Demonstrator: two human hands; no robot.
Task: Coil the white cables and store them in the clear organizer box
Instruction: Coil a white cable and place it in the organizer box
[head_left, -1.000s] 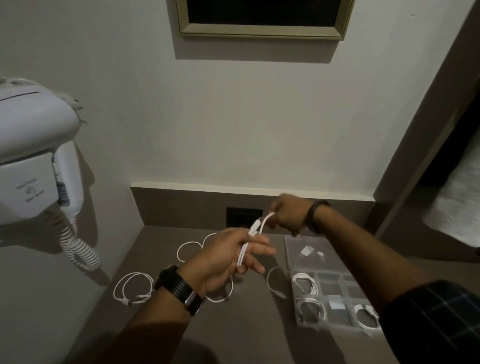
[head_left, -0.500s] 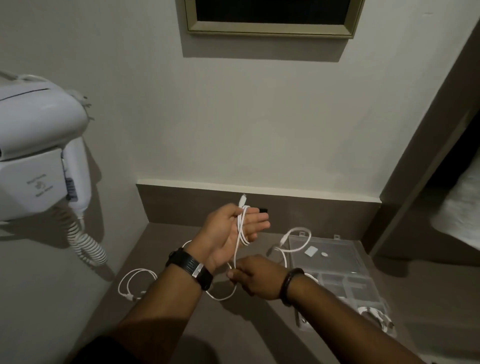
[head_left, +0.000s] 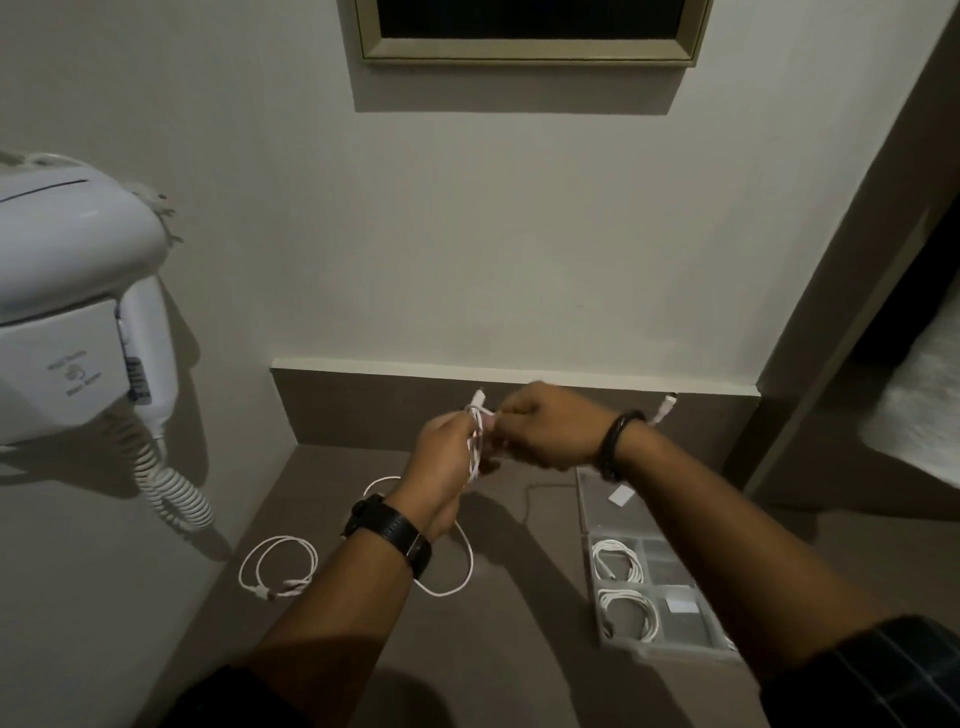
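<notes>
The white cable (head_left: 475, 441) is sitting wound in thin loops around the left hand (head_left: 441, 467), which is clenching it above the counter, while the right hand (head_left: 550, 431) is pinching a strand just beside it; one plug end (head_left: 666, 407) is sticking out past the right wrist. A slack loop (head_left: 457, 571) is trailing down onto the brown counter (head_left: 519, 649). The clear organizer box (head_left: 670, 642) is lying open at the right, holding two coiled cables (head_left: 618, 561) in its compartments. One more coiled cable (head_left: 278, 569) is lying at the left. A white hair dryer (head_left: 67, 291) is hanging on the pale wall.
</notes>
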